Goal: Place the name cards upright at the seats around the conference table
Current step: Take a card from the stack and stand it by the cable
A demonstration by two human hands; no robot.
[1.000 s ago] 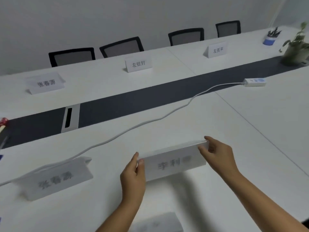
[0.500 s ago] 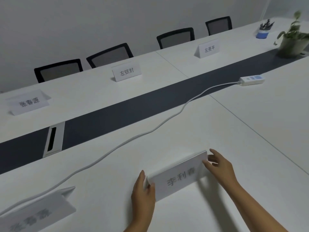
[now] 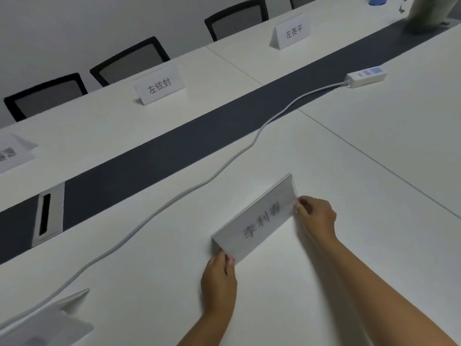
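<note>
A white folded name card (image 3: 257,221) with dark characters stands on the white conference table (image 3: 361,158), tilted diagonally in front of me. My left hand (image 3: 219,278) pinches its lower left end and my right hand (image 3: 315,216) pinches its right end. Another card (image 3: 47,318) stands at the near left corner. Across the table three more cards stand upright: one (image 3: 159,86) in the middle, one (image 3: 291,32) to the right, one (image 3: 12,152) cut off at the left edge.
A white cable (image 3: 174,198) runs diagonally across the table to a power strip (image 3: 365,76). A dark strip (image 3: 174,148) with a cable slot (image 3: 47,214) divides the table. Black chairs (image 3: 129,61) line the far side. A potted plant (image 3: 431,11) stands at the far right.
The view has shifted right and closer. The card between my hands has moved down onto the table and swung to a steeper diagonal; both hands stay on its ends.
</note>
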